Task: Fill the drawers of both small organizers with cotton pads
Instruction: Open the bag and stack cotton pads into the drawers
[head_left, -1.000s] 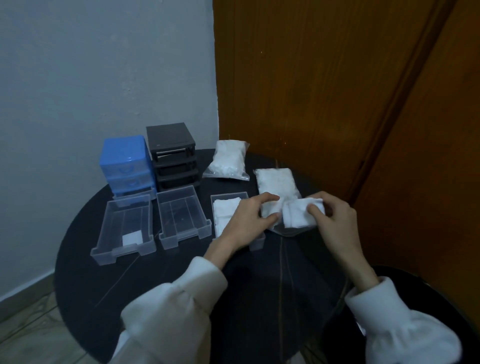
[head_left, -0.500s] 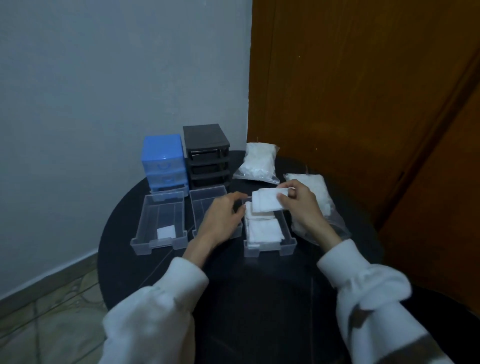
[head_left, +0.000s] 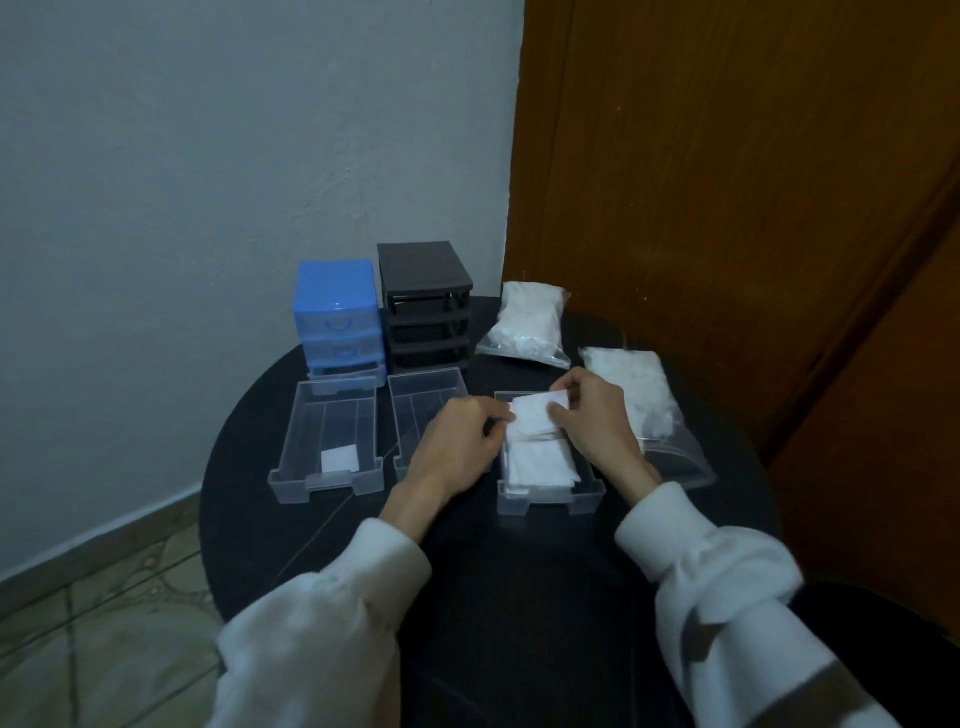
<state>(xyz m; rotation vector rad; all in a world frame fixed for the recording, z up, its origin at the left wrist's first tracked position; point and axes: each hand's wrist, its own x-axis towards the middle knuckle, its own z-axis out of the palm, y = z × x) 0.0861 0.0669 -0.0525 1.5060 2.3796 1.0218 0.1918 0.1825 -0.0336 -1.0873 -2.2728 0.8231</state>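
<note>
Blue organizer (head_left: 336, 312) and black organizer (head_left: 423, 304) upper centre-left, 3 clear drawers below, left drawer (head_left: 324, 441) holding 1 cotton pad (head_left: 339, 459), left hand (head_left: 457, 441) and right hand (head_left: 597, 423) pinching cotton pads (head_left: 530, 415) over the right drawer (head_left: 550, 501), 2 bags of pads (head_left: 524, 325) at right.

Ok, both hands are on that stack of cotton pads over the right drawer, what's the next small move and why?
Probably lower the cotton pads flat into the right clear drawer and let go. Both the left hand and right hand pinch them just above the far end, where room seems left.
</note>
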